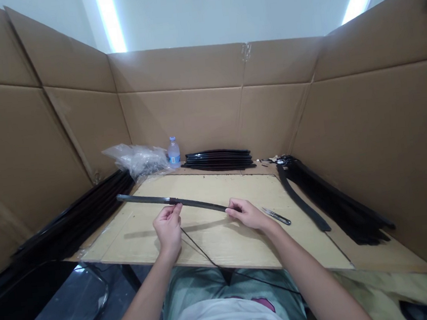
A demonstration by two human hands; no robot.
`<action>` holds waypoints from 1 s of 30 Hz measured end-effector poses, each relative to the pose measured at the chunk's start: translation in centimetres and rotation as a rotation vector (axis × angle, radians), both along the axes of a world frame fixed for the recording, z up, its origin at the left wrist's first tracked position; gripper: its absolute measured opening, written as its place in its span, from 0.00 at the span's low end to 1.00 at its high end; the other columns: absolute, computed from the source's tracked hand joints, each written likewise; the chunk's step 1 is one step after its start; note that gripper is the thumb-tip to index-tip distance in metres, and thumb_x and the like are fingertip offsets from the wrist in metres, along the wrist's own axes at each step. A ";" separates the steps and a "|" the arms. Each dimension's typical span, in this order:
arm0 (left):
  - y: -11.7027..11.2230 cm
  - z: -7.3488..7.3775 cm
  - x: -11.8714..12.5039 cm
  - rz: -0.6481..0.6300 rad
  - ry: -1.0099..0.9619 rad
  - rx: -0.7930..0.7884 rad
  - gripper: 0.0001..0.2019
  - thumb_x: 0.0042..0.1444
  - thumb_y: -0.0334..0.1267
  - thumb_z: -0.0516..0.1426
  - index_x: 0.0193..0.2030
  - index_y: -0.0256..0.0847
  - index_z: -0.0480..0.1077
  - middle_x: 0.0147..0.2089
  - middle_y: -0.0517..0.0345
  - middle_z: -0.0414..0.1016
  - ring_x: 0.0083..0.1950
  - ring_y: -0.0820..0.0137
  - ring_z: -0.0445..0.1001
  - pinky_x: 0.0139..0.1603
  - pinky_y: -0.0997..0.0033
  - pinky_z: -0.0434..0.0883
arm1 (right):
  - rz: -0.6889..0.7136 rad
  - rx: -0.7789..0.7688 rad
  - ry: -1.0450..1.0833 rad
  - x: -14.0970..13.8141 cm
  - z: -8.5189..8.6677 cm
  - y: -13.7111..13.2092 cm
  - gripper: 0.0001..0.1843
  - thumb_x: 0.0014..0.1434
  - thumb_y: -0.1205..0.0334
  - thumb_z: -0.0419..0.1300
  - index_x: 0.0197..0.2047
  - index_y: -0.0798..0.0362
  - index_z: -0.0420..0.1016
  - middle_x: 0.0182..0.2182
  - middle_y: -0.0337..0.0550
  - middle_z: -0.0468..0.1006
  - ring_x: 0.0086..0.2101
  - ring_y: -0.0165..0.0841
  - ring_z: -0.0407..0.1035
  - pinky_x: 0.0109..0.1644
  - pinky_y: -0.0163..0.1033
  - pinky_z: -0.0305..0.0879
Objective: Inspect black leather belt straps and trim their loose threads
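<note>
A long, slim black strip (203,204), slightly curved, is held up a little above the table, its shadow falling on the board below. My left hand (168,229) pinches it near its middle, beside a short dark band around the strip. At the strip's right end, my right hand (246,212) has it between thumb and fingers. The strip's left end sticks out free past my left hand. A thin black cord (202,250) runs from below my left hand down over the table edge to my lap. Small thread snips (276,216) lie right of my right hand.
A pale board (223,248) covers the table. Black strips are stacked at the back (217,160), along the left side (78,215) and on the right (335,198); one single strip (302,201) lies nearer. A plastic bag (137,160) and water bottle (173,153) stand behind. Cardboard walls (181,112) enclose three sides.
</note>
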State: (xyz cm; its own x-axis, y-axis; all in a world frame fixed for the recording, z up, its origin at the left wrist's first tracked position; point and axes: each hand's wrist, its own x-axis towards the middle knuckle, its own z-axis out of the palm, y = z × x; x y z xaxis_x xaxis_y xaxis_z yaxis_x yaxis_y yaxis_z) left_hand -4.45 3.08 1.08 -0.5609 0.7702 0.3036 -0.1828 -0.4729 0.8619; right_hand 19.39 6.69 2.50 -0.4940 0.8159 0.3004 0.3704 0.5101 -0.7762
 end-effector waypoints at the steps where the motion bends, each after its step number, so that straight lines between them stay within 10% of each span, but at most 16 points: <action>1: 0.0 0.0 0.0 -0.005 -0.004 -0.003 0.13 0.44 0.41 0.63 0.24 0.36 0.63 0.16 0.70 0.52 0.16 0.82 0.48 0.16 0.80 0.46 | -0.004 0.008 0.000 0.0 0.0 0.1 0.14 0.57 0.52 0.55 0.32 0.55 0.70 0.28 0.41 0.74 0.29 0.31 0.66 0.35 0.35 0.61; 7: 0.3 -0.1 -0.1 -0.033 0.006 -0.017 0.17 0.34 0.36 0.66 0.32 0.36 0.67 0.22 0.67 0.62 0.19 0.82 0.56 0.18 0.80 0.52 | -0.002 -0.003 -0.001 0.1 -0.3 0.5 0.17 0.56 0.53 0.56 0.45 0.54 0.73 0.37 0.46 0.77 0.36 0.37 0.70 0.41 0.40 0.64; 20: -0.1 0.2 0.0 -0.102 -0.015 -0.016 0.15 0.40 0.39 0.65 0.28 0.37 0.62 0.17 0.73 0.48 0.16 0.83 0.46 0.17 0.80 0.45 | -0.091 0.068 0.048 0.0 -0.3 0.5 0.16 0.52 0.55 0.61 0.41 0.55 0.76 0.39 0.47 0.78 0.40 0.39 0.71 0.45 0.42 0.65; 30: -0.2 0.1 0.2 -0.035 0.024 -0.054 0.15 0.39 0.39 0.65 0.30 0.35 0.66 0.19 0.69 0.56 0.18 0.83 0.52 0.18 0.80 0.50 | -0.141 0.102 0.044 0.3 -0.8 1.0 0.15 0.45 0.55 0.65 0.36 0.55 0.75 0.34 0.44 0.78 0.36 0.38 0.71 0.42 0.40 0.64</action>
